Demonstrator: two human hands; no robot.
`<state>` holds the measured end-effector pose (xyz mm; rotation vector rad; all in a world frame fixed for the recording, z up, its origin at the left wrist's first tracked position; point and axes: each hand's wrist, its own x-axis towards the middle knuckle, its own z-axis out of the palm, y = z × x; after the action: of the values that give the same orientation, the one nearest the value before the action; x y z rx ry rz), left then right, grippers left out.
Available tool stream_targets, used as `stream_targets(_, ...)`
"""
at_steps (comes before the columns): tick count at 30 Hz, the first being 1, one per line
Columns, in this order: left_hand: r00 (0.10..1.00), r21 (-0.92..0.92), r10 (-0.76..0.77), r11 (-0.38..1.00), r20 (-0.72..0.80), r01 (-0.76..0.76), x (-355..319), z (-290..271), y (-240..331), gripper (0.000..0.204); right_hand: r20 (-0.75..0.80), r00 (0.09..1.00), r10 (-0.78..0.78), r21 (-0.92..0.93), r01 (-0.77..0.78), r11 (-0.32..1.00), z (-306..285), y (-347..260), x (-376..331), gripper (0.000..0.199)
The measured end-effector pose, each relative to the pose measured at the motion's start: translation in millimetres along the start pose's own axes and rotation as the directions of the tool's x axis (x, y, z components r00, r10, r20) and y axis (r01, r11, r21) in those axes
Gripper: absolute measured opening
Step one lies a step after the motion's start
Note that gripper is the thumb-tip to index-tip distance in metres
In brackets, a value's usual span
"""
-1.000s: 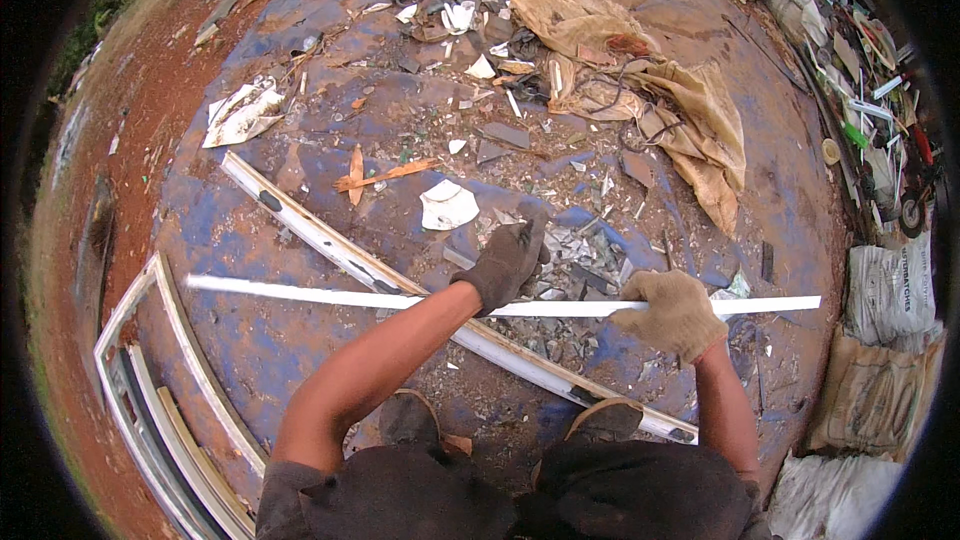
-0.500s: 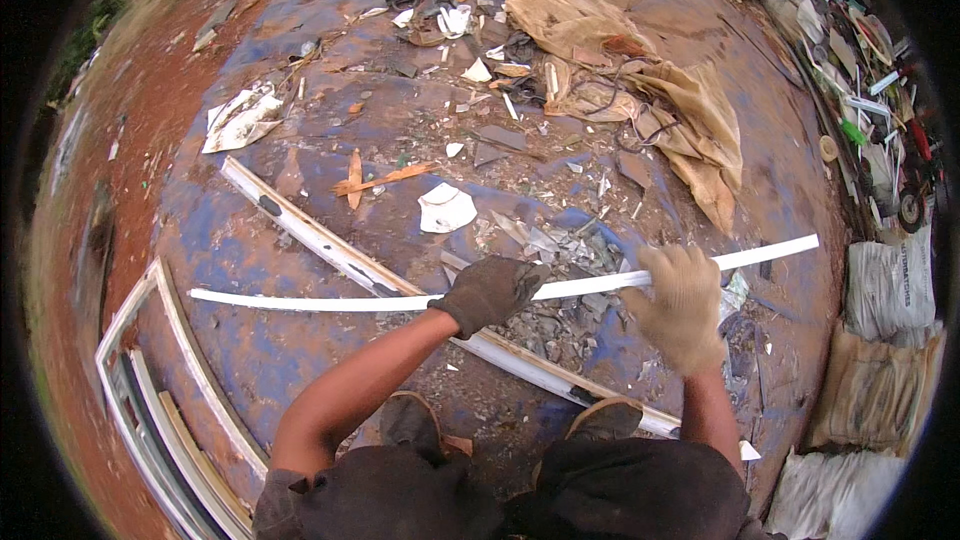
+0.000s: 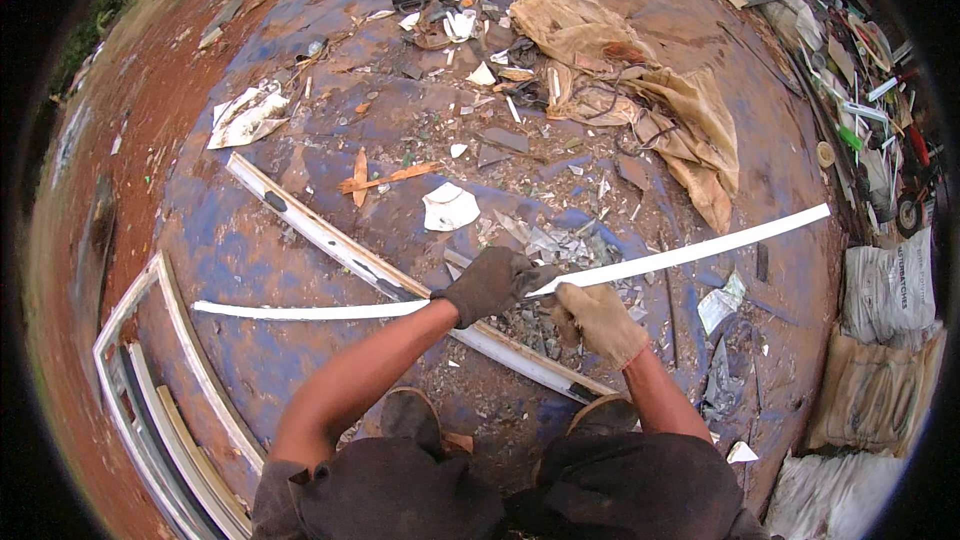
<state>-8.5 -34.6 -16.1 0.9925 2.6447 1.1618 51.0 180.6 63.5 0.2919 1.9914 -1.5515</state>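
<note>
A long, thin white strip [image 3: 700, 249], apparently plastic trim, stretches sideways in front of me, its right end raised higher in the picture. My left hand [image 3: 490, 287], in a dark glove, is closed round the middle of it. Close beside it, my right hand [image 3: 598, 323] in a tan glove has its fingers curled at the strip's lower edge; the fingertips are partly hidden. Beneath the strip, a long white frame bar [image 3: 330, 235] with dark patches lies slantwise on the ground sheet and passes under my left hand.
Broken grey shards [image 3: 570, 245] lie beyond my hands. Farther off are a white fragment [image 3: 450, 208], crossed wood pieces [image 3: 385, 180] and a crumpled tan sack [image 3: 690, 130]. An angular white frame [image 3: 200, 360] lies at left. Filled bags [image 3: 885, 285] and a scrap heap line the right side.
My right hand has slid left and nearer along the strip, ending beside my left hand. The strip's right end has risen slightly. My left hand keeps its grip.
</note>
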Motion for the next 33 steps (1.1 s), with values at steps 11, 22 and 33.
stream_targets(11,0.928,-0.282,-0.288,0.894,0.234,0.349,19.2,-8.0,14.1,0.064,-0.235,0.639,-0.733,-0.611,0.489,0.622,27.6,34.6,1.5,0.016)
stream_targets(22,0.956,-0.255,-0.27,0.922,0.117,0.291,26.7,-4.6,2.5,0.055,-0.228,0.913,-0.34,-0.305,0.264,0.915,49.7,22.7,4.1,0.039)
stream_targets(33,0.86,-0.147,-0.066,0.976,0.506,0.161,14.2,-40.4,-18.1,0.037,-0.333,0.929,-0.164,-0.27,0.073,0.96,47.6,17.2,26.4,0.05)
